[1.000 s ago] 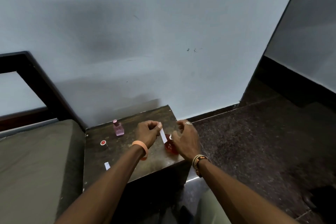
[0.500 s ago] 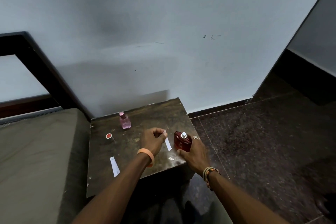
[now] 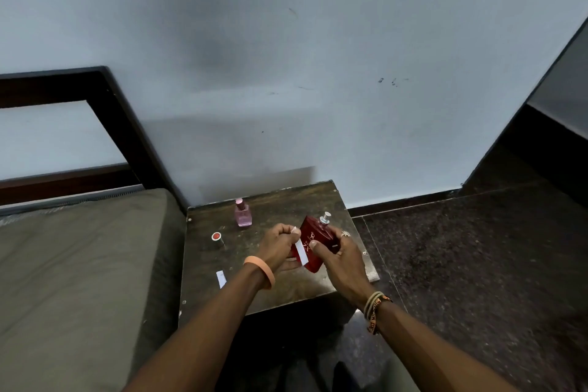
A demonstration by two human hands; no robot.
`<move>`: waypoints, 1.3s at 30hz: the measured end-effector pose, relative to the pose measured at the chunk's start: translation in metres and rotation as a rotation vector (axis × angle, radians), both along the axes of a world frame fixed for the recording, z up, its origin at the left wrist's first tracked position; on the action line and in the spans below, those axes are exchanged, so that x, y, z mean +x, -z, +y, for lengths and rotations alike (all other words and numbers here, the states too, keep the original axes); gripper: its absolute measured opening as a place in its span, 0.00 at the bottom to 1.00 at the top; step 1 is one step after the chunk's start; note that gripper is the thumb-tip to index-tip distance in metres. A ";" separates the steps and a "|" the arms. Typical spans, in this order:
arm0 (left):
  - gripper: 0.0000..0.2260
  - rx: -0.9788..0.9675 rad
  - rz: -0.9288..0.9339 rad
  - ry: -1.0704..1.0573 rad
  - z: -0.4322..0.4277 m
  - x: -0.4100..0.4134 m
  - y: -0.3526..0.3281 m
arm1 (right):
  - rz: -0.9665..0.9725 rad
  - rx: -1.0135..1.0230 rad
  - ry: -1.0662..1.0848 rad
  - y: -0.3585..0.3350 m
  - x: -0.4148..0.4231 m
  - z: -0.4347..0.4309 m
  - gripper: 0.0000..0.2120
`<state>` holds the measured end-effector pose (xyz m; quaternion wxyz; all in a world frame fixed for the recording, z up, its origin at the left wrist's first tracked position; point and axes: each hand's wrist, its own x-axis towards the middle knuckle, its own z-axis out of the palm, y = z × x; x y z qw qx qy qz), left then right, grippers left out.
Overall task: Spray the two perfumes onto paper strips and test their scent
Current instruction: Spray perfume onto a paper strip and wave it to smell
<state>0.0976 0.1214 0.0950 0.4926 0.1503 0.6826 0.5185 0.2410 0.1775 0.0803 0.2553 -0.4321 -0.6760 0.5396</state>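
Note:
My right hand grips a red perfume bottle tilted above the small dark wooden table; its silver spray nozzle is bare and points up and to the right. My left hand pinches a white paper strip that hangs in front of the red bottle. A pink perfume bottle with its cap on stands upright at the table's back. The red bottle's cap lies left of my left hand. A second white strip lies on the table near the front left.
A bed with an olive mattress and a dark wooden headboard adjoins the table's left side. A grey wall rises right behind the table. Dark speckled stone floor spreads to the right.
My right hand has lifted the red bottle off the table and tilted it up beside the strip. My left hand kept hold of the strip. The camera has tipped further down.

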 end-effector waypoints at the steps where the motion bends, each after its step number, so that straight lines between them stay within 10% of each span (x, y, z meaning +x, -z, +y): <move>1: 0.02 0.015 -0.045 -0.008 -0.004 0.000 -0.008 | 0.016 0.019 0.000 -0.007 -0.001 -0.003 0.17; 19: 0.03 0.218 0.191 -0.218 -0.068 -0.007 -0.126 | 0.456 -0.278 -0.010 -0.114 0.017 -0.052 0.18; 39: 0.06 0.297 0.273 -0.217 -0.083 0.009 -0.168 | -0.101 0.675 -0.201 -0.140 0.027 -0.086 0.44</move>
